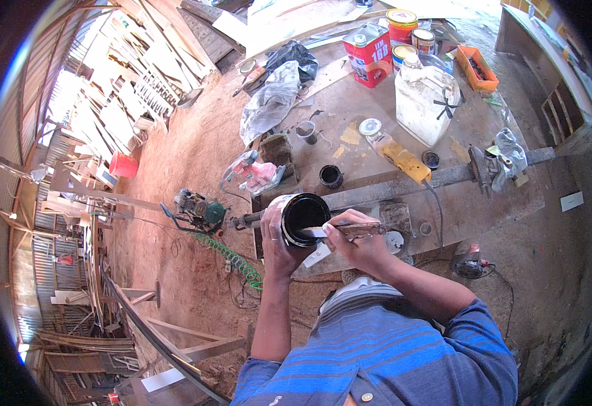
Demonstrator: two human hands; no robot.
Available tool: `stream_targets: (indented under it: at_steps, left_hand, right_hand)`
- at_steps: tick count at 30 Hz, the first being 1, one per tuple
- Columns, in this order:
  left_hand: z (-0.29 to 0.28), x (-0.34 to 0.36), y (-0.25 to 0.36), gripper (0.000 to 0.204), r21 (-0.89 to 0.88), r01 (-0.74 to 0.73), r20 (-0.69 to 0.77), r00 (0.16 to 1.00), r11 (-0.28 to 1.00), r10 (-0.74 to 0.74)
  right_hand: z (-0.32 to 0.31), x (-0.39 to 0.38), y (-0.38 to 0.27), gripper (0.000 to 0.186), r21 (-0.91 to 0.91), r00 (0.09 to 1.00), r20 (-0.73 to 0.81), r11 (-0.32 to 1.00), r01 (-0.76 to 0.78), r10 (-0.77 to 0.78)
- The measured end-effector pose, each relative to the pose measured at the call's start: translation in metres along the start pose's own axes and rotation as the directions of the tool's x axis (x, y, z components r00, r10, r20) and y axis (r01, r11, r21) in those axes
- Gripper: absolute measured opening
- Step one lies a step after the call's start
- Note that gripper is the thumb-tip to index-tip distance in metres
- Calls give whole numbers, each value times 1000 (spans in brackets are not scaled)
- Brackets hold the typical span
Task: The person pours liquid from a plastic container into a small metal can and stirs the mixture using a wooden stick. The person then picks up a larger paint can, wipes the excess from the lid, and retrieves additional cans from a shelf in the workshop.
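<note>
My left hand [279, 243] is wrapped around the side of an open round can [284, 218] with dark walls and a blackish inside. The can is tilted so its mouth faces me. My right hand [358, 245] grips a paintbrush [367, 231] with a stained handle. Its pale end reaches over the rim into the can's mouth, and the tip is hard to make out against the dark inside. Just beyond the can, a small cup of black liquid [331, 176] stands on the workbench [370, 196].
On the bench are a yellow power tool [404, 161], a white jerrycan [426, 101], a red rectangular tin [368, 57], an orange tray [476, 69] and a pink sander [260, 174]. A compressor [201, 211] with a green coiled hose [231, 259] is on the left. Another corded tool [470, 262] sits at right.
</note>
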State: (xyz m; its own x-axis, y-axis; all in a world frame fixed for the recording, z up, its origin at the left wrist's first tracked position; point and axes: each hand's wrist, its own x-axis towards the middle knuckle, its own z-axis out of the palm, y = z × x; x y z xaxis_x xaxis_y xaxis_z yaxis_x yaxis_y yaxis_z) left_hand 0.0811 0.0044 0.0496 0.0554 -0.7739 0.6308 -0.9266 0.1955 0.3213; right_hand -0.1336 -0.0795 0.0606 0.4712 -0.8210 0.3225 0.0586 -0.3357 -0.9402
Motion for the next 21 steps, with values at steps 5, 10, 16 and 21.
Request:
stream_targets:
  at_steps: [5,10,16,21]
  left_hand:
    - [-2,0,1,114,19,0,26,1000,1000,0]
    - [-5,5,4,113,-26,6,71,997,1000,-4]
    - [-5,2,-1,111,-11,13,82,997,1000,-12]
    - [-10,0,0,110,-19,55,87,995,998,-53]
  right_hand:
    - [-16,12,-7,9,-72,987,66,986,151,-146]
    - [-29,31,-11,17,-21,911,260,941,337,-320]
    - [-35,49,-7,29,-54,757,467,839,541,-458]
    - [-30,31,-2,21,-73,820,410,881,467,-400]
